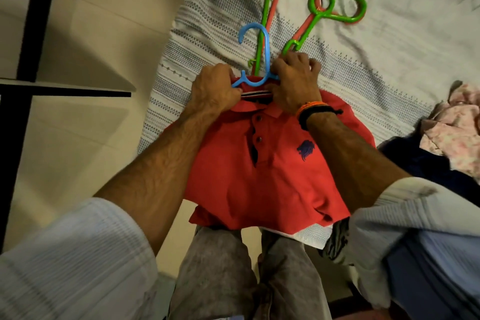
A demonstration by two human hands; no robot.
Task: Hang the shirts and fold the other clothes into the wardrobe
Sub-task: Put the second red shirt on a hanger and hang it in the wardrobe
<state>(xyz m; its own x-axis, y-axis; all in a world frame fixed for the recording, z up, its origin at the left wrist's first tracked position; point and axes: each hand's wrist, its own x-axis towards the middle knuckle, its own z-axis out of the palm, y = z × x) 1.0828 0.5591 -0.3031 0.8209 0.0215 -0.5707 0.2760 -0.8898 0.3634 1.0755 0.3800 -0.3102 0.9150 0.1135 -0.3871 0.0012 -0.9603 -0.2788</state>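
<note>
- Red polo shirt (pixel 262 163) lies face-up on our bed (pixel 376 60), hem nearest us.
- Our left hand (pixel 215 86) and right hand (pixel 296 80) both grip its collar around the blue hanger (pixel 255 60).
- Green hangers (pixel 335 8) lie beyond; pink clothes (pixel 457 125) at right.

Shirt lying on the bed's near edge, hangers beyond it.

A polo shirt (pixel 262 171) is lying front-up on the bed (pixel 389 60), its collar pointing away from the person. One hanger (pixel 255 60) is sitting at the collar, between the left hand (pixel 215 86) and the right hand (pixel 296 83). More hangers (pixel 324 10) are lying farther back on the bed. A heap of clothes (pixel 452 132) is resting to the right of the shirt; the floor (pixel 85 125) is lying to the left.
</note>
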